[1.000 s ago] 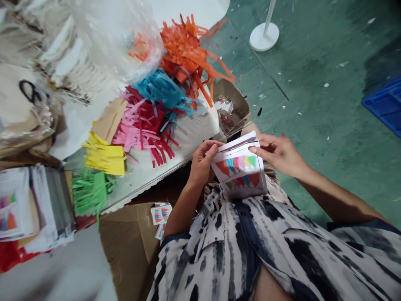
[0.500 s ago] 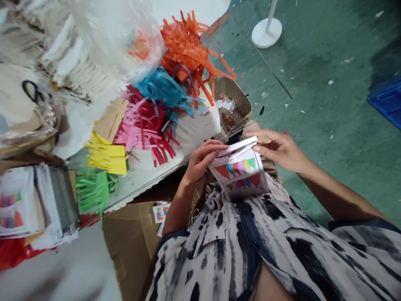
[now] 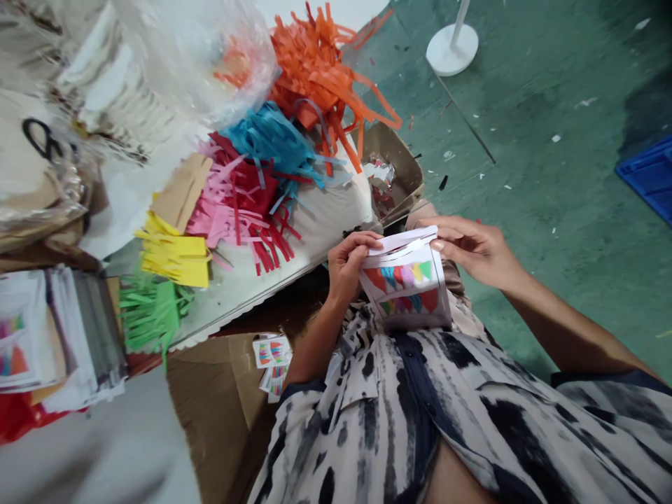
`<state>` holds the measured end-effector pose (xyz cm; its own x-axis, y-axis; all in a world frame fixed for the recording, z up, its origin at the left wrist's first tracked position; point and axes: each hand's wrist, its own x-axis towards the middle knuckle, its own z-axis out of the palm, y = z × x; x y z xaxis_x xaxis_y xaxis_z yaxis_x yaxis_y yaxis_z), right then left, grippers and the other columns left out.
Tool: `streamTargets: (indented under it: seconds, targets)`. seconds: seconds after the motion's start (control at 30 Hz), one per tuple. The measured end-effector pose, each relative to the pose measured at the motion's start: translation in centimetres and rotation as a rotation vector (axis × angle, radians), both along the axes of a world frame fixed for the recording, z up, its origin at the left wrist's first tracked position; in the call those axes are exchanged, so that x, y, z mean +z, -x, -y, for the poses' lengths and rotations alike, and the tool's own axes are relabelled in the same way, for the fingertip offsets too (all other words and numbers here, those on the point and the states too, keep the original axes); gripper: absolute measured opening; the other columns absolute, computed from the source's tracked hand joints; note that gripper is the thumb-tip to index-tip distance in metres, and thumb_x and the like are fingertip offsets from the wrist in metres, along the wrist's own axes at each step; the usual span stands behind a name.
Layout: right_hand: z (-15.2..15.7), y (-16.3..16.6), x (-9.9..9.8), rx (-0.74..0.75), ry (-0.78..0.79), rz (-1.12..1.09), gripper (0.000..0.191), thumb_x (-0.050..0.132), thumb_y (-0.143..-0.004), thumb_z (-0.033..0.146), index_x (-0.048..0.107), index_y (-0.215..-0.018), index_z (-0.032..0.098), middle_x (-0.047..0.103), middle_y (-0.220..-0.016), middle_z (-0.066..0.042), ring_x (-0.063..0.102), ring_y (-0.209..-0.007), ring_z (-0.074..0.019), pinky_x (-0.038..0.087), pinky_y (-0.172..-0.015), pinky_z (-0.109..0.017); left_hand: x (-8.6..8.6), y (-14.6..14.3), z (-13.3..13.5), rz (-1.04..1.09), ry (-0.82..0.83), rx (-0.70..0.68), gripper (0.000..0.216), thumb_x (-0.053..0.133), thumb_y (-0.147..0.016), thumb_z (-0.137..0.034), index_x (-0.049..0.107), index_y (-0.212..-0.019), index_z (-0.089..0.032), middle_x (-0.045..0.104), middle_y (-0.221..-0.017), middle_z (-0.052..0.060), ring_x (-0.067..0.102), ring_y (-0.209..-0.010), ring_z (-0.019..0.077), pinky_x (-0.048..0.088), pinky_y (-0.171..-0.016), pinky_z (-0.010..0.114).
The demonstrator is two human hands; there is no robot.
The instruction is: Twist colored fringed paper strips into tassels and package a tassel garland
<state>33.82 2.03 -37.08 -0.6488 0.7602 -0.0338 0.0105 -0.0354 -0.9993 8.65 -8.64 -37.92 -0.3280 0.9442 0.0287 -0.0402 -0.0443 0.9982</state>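
A white packet [image 3: 407,283] printed with rows of colourful tassels rests upright against my lap, held between both hands. My left hand [image 3: 351,262] pinches the left end of its top flap, fingers curled. At the other end, my right hand [image 3: 470,248] grips the flap's corner between thumb and fingers. The flap lies folded along the top edge, with a narrow gap showing under it. What is inside the packet I cannot make out.
Fringed paper bundles in orange [image 3: 315,77], blue [image 3: 270,143], pink [image 3: 218,199], yellow [image 3: 173,252] and green [image 3: 155,315] lie on the table to the left. Stacked printed packets [image 3: 31,336] stand at far left. An open cardboard box [image 3: 210,406] holds more packets [image 3: 271,351].
The top flap has come down flatter over the packet, and the gap under it looks narrower. My left hand has shifted slightly right. The view has moved a little.
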Motion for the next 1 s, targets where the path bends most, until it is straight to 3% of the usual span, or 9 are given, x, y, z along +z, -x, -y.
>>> streamTargets:
  seconds: [0.13,0.2,0.3,0.43,0.57,0.67,0.87,1.0]
  targets:
    - [0.1,0.0,0.3,-0.023,-0.005,-0.009,0.045,0.083,-0.102,0.042,0.077,-0.146,0.037,0.086,-0.122,-0.003,0.082,-0.105,-0.0187,0.068,-0.086,-0.030,2.1,0.9,-0.7,-0.177,-0.023,-0.053,0.031,0.069,-0.107,-0.049,0.086,-0.107,-0.022,0.085,-0.121,0.010,0.079,-0.119,0.0263,0.059,-0.109,0.043]
    - [0.1,0.1,0.5,-0.011,-0.042,0.013,0.047,0.082,-0.102,0.042,0.076,-0.148,0.036,0.086,-0.122,-0.003,0.082,-0.103,-0.0183,0.068,-0.084,-0.030,3.8,1.6,-1.6,-0.341,-0.058,-0.176,0.033,0.076,-0.105,-0.049,0.085,-0.124,-0.024,0.084,-0.131,0.010,0.078,-0.126,0.0257,0.059,-0.114,0.041]
    - [0.1,0.1,0.8,-0.013,-0.147,0.057,0.050,0.081,-0.103,0.040,0.073,-0.152,0.036,0.086,-0.125,-0.003,0.081,-0.102,-0.0181,0.066,-0.083,-0.029,5.8,2.0,-3.0,-0.589,-0.109,-0.422,0.051,0.084,-0.100,-0.049,0.078,-0.144,-0.024,0.081,-0.144,0.010,0.078,-0.131,0.0266,0.060,-0.115,0.038]
    - [0.2,-0.5,1.1,-0.038,-0.301,0.130,0.053,0.075,-0.107,0.038,0.067,-0.159,0.036,0.086,-0.117,-0.001,0.077,-0.085,-0.0148,0.060,-0.071,-0.025,5.9,1.8,-4.0,-0.673,-0.136,-0.620,0.043,0.069,-0.112,-0.042,0.074,-0.151,-0.026,0.076,-0.153,0.007,0.077,-0.136,0.0254,0.063,-0.115,0.036]
    - [0.4,-0.7,1.5,0.011,-0.396,0.156,0.042,0.069,-0.110,0.036,0.074,-0.151,0.033,0.086,-0.127,-0.004,0.069,-0.069,-0.0102,0.051,-0.061,-0.022,5.3,2.2,-4.1,-0.519,-0.147,-0.613,0.031,0.073,-0.110,-0.039,0.082,-0.136,-0.026,0.085,-0.135,0.006,0.082,-0.122,0.0216,0.067,-0.107,0.034]
    - [0.2,-0.5,1.7,0.027,-0.415,0.145,0.042,0.068,-0.111,0.036,0.074,-0.153,0.034,0.086,-0.127,-0.003,0.065,-0.067,-0.0098,0.049,-0.060,-0.023,5.4,2.5,-4.0,-0.518,-0.170,-0.586,0.031,0.073,-0.110,-0.038,0.083,-0.135,-0.022,0.084,-0.135,0.009,0.081,-0.124,0.0204,0.066,-0.109,0.033]
    - [-0.1,-0.7,0.8,0.007,-0.331,0.148,0.051,0.075,-0.107,0.040,0.070,-0.157,0.037,0.087,-0.119,-0.002,0.069,-0.073,-0.0127,0.048,-0.060,-0.023,6.4,2.3,-3.7,-0.767,-0.153,-0.667,0.043,0.054,-0.119,-0.042,0.071,-0.154,-0.026,0.073,-0.157,0.009,0.071,-0.145,0.0208,0.060,-0.122,0.037]
    - [-0.1,-0.9,0.4,-0.010,-0.389,0.154,0.053,0.073,-0.108,0.038,0.067,-0.160,0.039,0.085,-0.131,-0.003,0.072,-0.079,-0.0134,0.051,-0.064,-0.024,6.8,1.8,-3.3,-0.950,-0.065,-0.644,0.046,0.046,-0.120,-0.047,0.068,-0.158,-0.030,0.076,-0.152,0.007,0.075,-0.136,0.0203,0.063,-0.114,0.037]
